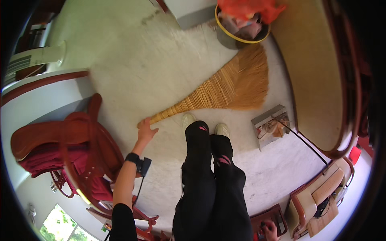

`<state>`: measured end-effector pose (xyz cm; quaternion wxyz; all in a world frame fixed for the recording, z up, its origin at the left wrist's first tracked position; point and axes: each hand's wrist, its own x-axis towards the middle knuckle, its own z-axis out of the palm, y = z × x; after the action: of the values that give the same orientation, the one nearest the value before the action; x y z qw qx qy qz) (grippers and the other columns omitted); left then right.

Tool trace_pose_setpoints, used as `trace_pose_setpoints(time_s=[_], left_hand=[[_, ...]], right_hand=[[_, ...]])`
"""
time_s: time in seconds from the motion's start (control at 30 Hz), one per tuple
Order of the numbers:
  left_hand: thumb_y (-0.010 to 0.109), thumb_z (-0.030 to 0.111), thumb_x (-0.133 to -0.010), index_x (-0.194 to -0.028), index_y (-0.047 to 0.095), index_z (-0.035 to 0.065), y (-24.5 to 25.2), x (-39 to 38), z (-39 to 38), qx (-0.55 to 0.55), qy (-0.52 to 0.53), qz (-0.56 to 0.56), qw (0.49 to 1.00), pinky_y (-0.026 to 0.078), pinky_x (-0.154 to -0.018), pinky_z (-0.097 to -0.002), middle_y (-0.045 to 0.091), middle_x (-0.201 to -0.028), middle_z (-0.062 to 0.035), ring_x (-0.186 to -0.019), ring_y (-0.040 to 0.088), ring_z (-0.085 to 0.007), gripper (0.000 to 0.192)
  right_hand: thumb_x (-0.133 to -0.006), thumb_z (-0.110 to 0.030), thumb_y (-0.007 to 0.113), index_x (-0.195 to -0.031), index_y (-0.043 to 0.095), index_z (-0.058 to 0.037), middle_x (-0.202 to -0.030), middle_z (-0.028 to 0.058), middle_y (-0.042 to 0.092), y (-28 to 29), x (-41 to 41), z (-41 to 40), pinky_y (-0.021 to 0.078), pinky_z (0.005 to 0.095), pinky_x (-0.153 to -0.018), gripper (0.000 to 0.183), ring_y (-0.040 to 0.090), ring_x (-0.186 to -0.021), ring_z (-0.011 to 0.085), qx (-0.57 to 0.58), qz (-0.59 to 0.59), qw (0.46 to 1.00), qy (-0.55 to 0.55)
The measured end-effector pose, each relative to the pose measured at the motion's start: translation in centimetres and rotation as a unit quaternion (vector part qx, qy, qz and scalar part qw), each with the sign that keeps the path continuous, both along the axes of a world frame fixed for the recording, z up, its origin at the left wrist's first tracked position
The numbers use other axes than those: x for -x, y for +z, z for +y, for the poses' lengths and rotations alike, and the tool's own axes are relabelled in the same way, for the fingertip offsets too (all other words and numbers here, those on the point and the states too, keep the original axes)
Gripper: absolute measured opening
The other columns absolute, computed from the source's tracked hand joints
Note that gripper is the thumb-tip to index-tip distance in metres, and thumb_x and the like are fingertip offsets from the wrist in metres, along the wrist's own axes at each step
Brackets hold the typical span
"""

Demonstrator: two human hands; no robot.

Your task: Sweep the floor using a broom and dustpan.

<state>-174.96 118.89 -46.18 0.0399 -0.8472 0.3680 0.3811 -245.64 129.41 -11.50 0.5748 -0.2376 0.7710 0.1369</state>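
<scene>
My left hand (146, 130) is at the thin end of a straw broom (208, 92). Its fingers overlap the handle while the thumb stands apart; how firmly they grip is unclear. The broom slants up to the right, its wide bristles near a dark bin with a yellow rim (232, 36). My right hand (270, 230), at the lower edge, has its fingers curled round a small dark object (264, 225), partly hidden, above a dark red wooden piece of furniture (279, 215). A metal dustpan (268, 120) holding debris lies right of my shoes, its long thin handle reaching to the lower right.
Red wooden chairs (78, 126) with dark red cloth stand at the left. A beige panel edged in dark wood (313, 72) runs along the right, with a padded seat (304, 208) below it. A red plastic bag (250, 9) tops the bin. A white wall corner (193, 12) juts in beside it.
</scene>
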Motion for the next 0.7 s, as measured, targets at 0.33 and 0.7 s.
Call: trace_pose_setpoints(time_s=[0.33, 0.7], left_hand=[[0.076, 0.020, -0.061, -0.105, 0.050, 0.0132, -14.3, -0.4, -0.1, -0.055, -0.099, -0.070, 0.991, 0.039, -0.082, -0.0480, 0.056, -0.102, -0.0063, -0.099, 0.053, -0.0295, 0.051], [0.067, 0.023, -0.075, -0.126, 0.044, 0.0115, 0.4, -2.3, 5.1, -0.037, -0.051, -0.054, 0.997, 0.036, -0.090, -0.0617, 0.042, -0.128, -0.0118, -0.123, 0.039, -0.0294, 0.057]], right_hand=[[-0.093, -0.015, 0.054, -0.118, 0.054, -0.0069, -0.086, 0.0024, 0.059, -5.3, -6.2, -4.1, 0.0391, 0.0226, -0.053, 0.026, 0.049, -0.063, 0.0087, -0.064, 0.035, 0.994, -0.077], [-0.093, -0.011, 0.052, -0.119, 0.053, -0.0043, -0.105, 0.0077, 0.061, 8.3, -9.6, -12.2, 0.0502, 0.0215, -0.057, 0.027, 0.058, -0.075, 0.0091, 0.033, -0.011, 0.995, 0.094]])
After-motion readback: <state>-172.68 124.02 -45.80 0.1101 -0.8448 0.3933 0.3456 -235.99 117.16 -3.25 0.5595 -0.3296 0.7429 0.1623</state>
